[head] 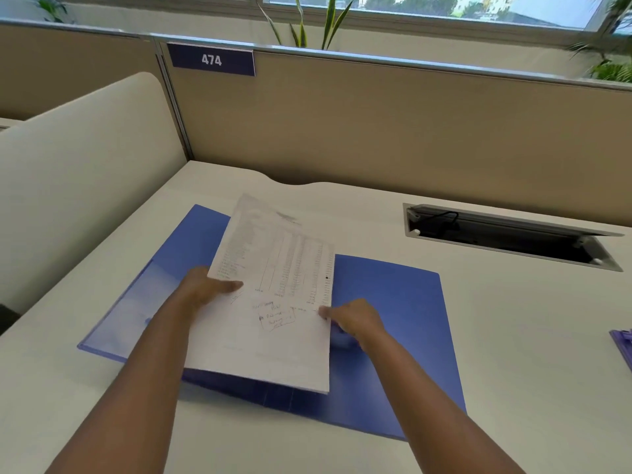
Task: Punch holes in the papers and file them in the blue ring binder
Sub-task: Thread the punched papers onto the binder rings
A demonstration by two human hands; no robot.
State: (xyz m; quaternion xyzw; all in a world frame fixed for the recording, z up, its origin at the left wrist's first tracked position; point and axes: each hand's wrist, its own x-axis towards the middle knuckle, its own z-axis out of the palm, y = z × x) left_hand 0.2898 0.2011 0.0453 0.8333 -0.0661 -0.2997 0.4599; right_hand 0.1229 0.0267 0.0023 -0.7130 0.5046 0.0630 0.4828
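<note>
White desk [513, 336] fills most of the view, w/ a tan partition wall [376, 131] along the far edge and a cream curved divider [85, 165] on the left side. Window [444, 8] runs above the partition, green plant leaves [307, 25] poking up in front of it. Dark blue sign [212, 59] reading 474 hangs on the partition top, left of centre.

Blue ring binder [393, 302] lies open and flat on the desk, centre-left, covers spread to both sides; its near edge sits close to the desk front. Rings are hidden under the sheets, so can't tell if they're open. Cable hatch [506, 234] w/ lid raised is set into the desk far right, well apart from the binder, a black cable visible inside. Purple thing [624, 347] cut off at the right edge, can't tell what it is.

Papers [273, 285], a thin stack w/ printed table rows and a handwritten boxed note near the bottom, are held over the middle of the open binder, far end tilted up and away. A small dark dot shows near the right margin.

Left hand [205, 289] grips the stack's left edge, thumb on top of the page, other fingers hidden underneath. Right hand [352, 319] pinches the right edge lower down, fingers curled round it. Both forearms reach in from the bottom of the view.
</note>
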